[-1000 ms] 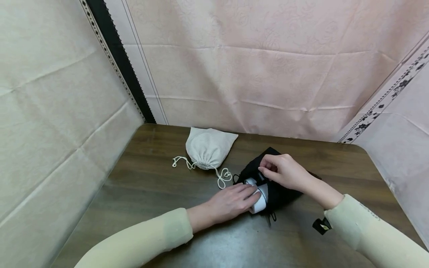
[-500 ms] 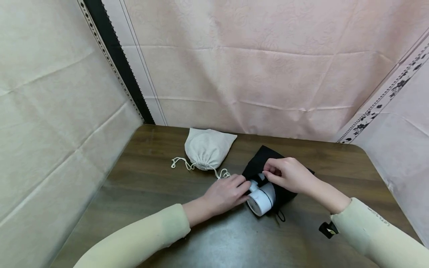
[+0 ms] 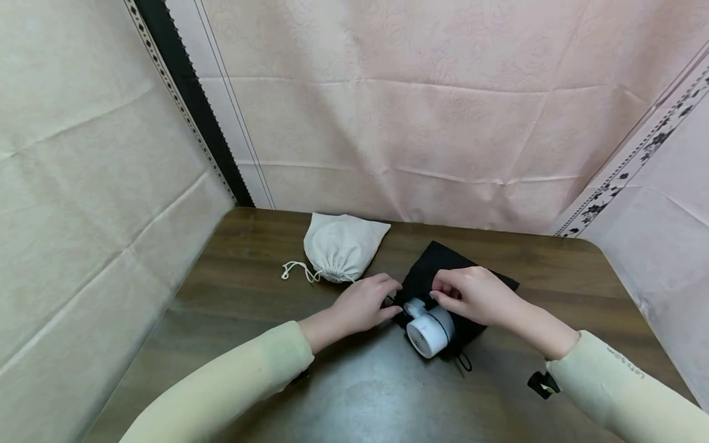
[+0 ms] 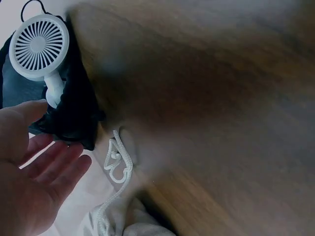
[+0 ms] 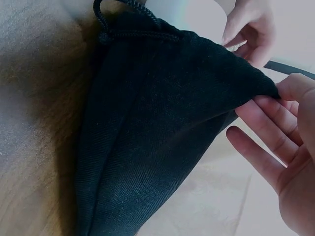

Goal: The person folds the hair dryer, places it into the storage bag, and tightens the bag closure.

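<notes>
A white handheld fan with a round grille lies in the mouth of a black drawstring pouch. In the left wrist view the fan's head is outside and its neck runs down by the black cloth. My right hand pinches the pouch's upper edge between thumb and fingers; the right wrist view shows the cloth drawn up to those fingertips. My left hand is at the pouch's left side, thumb and fingers spread apart around the edge of its opening, fingertips right at the cloth.
A cream drawstring pouch lies behind my left hand, its white cord trailing over the table. The brown wooden table meets pale cloth hangings at the back and sides. A black cord loop sticks out beside the fan.
My left hand has left the fan and moved up and left to the pouch's edge, uncovering the fan's head. My right hand keeps its pinch, and the black pouch lies flatter.
</notes>
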The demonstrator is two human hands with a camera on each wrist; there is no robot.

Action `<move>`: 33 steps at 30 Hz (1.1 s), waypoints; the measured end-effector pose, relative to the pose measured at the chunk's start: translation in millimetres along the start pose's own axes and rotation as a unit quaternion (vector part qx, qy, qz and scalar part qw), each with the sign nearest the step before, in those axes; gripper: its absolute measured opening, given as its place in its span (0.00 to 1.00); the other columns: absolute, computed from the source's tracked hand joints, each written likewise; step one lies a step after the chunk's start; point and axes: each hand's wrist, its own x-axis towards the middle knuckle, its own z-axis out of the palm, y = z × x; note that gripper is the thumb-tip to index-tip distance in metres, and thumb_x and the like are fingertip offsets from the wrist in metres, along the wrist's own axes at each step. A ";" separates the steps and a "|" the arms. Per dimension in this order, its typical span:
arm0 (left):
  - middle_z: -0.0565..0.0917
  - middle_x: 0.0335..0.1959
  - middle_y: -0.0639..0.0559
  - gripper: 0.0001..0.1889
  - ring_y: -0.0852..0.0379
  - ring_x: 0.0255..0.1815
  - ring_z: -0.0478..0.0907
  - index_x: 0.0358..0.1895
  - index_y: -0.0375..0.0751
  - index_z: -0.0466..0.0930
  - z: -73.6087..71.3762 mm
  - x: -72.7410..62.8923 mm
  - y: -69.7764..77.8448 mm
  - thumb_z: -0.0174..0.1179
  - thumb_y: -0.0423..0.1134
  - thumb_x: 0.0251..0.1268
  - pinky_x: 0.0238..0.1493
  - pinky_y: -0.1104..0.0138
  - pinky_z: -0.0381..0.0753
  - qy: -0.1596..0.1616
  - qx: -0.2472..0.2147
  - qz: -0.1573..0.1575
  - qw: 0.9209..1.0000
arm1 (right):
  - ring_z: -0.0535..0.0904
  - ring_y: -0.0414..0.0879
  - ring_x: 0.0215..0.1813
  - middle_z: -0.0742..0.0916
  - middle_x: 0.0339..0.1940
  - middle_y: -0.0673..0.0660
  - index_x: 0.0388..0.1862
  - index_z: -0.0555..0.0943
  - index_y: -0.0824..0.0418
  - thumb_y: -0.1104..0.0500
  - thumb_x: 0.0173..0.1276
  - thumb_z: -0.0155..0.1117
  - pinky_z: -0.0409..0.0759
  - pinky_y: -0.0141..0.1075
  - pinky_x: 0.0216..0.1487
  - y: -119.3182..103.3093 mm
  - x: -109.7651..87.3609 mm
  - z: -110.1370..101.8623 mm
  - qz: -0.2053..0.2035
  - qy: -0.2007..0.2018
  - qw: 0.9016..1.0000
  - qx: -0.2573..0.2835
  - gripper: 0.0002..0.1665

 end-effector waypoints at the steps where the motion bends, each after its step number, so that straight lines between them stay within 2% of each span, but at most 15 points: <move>1: 0.87 0.54 0.48 0.17 0.52 0.53 0.87 0.57 0.41 0.86 0.8 0.5 -0.1 0.71 0.45 0.72 0.53 0.59 0.87 0.001 0.004 -0.002 1.000 | 0.73 0.28 0.28 0.80 0.26 0.35 0.34 0.83 0.49 0.66 0.66 0.74 0.77 0.30 0.28 -0.6 -0.2 0.7 -0.002 -0.001 1.000 -0.002 0.12; 5: 0.88 0.50 0.49 0.14 0.53 0.49 0.88 0.52 0.41 0.86 4.3 2.0 -0.1 0.72 0.44 0.71 0.51 0.60 0.87 0.000 0.015 -0.014 1.000 | 0.74 0.29 0.27 0.81 0.26 0.36 0.34 0.83 0.49 0.65 0.66 0.75 0.77 0.29 0.28 -2.1 -2.4 4.0 -0.009 -0.001 1.000 -0.008 0.12; 11: 0.88 0.45 0.51 0.13 0.54 0.46 0.87 0.49 0.42 0.85 7.7 6.0 0.8 0.72 0.45 0.70 0.47 0.62 0.87 -0.024 0.025 -0.044 0.998 | 0.73 0.27 0.27 0.81 0.26 0.37 0.33 0.83 0.49 0.66 0.65 0.76 0.77 0.28 0.27 -3.0 -6.9 6.6 -0.019 0.003 1.000 -0.007 0.12; 14: 0.87 0.41 0.51 0.10 0.54 0.43 0.87 0.45 0.42 0.85 9.0 7.1 2.2 0.72 0.43 0.70 0.44 0.61 0.87 -0.031 0.027 -0.048 0.998 | 0.72 0.27 0.27 0.80 0.26 0.37 0.33 0.83 0.49 0.65 0.65 0.76 0.76 0.28 0.26 -3.1 -8.5 7.4 -0.021 0.000 1.000 -0.009 0.12; 19: 0.87 0.39 0.50 0.05 0.52 0.41 0.87 0.42 0.41 0.85 10.3 6.2 2.5 0.69 0.38 0.69 0.42 0.59 0.87 -0.018 0.029 -0.028 0.999 | 0.71 0.27 0.25 0.79 0.25 0.36 0.32 0.82 0.48 0.65 0.64 0.77 0.74 0.27 0.25 -2.9 -11.8 8.6 -0.024 0.002 1.000 -0.016 0.13; 26: 0.88 0.42 0.49 0.06 0.52 0.44 0.88 0.46 0.40 0.86 7.4 4.0 -1.3 0.67 0.36 0.70 0.44 0.60 0.88 -0.012 0.020 -0.012 1.000 | 0.69 0.25 0.25 0.78 0.25 0.36 0.33 0.81 0.48 0.63 0.63 0.79 0.72 0.25 0.24 -5.0 -21.9 11.6 -0.035 -0.006 0.999 -0.029 0.14; 33: 0.87 0.39 0.51 0.05 0.53 0.40 0.88 0.44 0.41 0.85 7.7 1.7 -6.9 0.67 0.36 0.69 0.40 0.60 0.87 0.004 0.015 0.010 1.000 | 0.66 0.25 0.24 0.77 0.24 0.36 0.35 0.80 0.47 0.53 0.61 0.83 0.66 0.24 0.22 -12.4 -47.5 11.0 -0.012 -0.002 0.997 -0.074 0.16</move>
